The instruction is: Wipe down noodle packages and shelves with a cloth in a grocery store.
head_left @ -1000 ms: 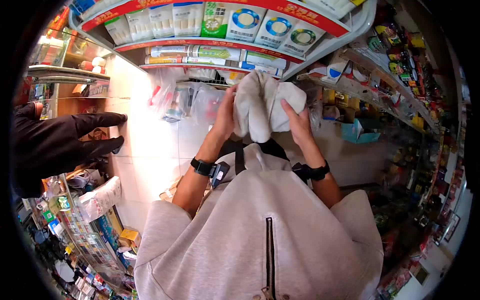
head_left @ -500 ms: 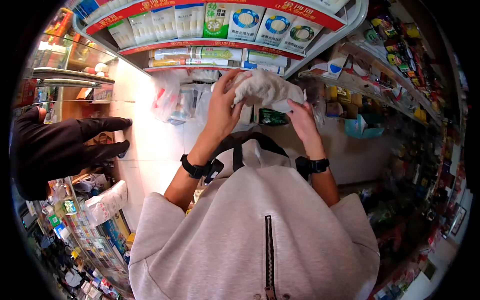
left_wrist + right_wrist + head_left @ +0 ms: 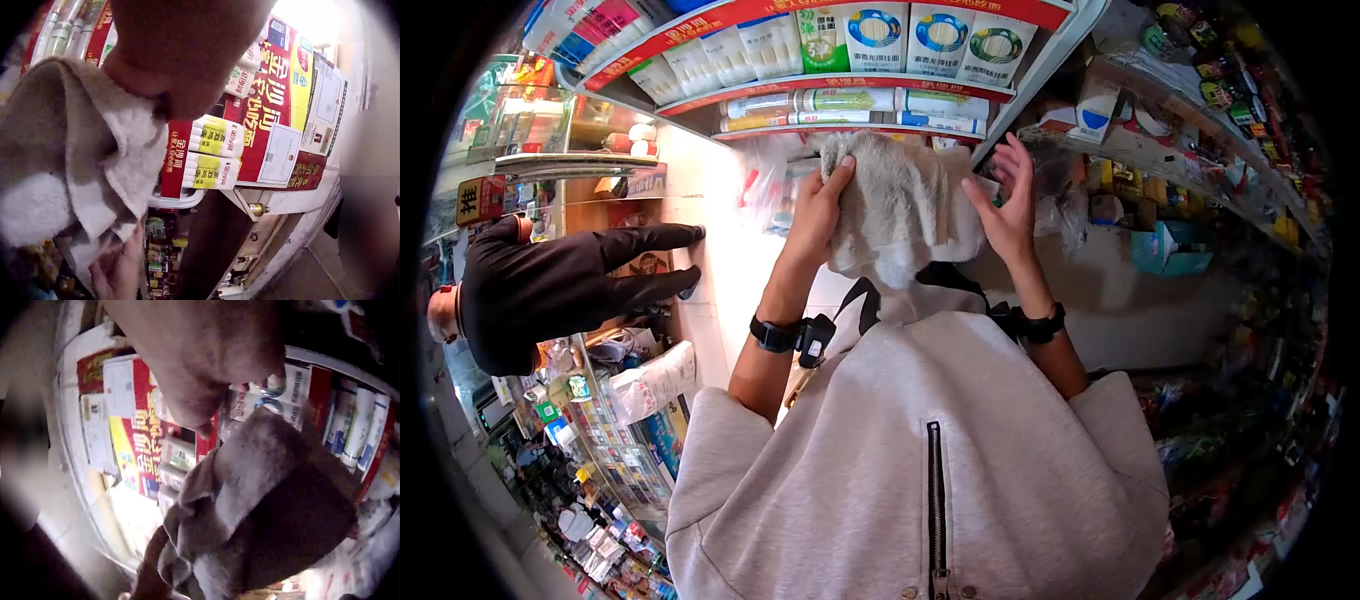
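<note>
One pale cloth (image 3: 905, 205) in the grip of the left hand (image 3: 815, 215), the right hand (image 3: 1012, 205) loosely spread nearby.

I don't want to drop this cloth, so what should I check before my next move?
1. Left hand grips the cloth: ok, thumb on top.
2. Right hand grips it too: not ok, fingers open beside it.
3. Cloth smooth: not ok, it hangs in folds.
4. Cloth not touching the shelf: cannot tell, they overlap from above.
5. Other person away from both hands: ok, off to the left.
</note>
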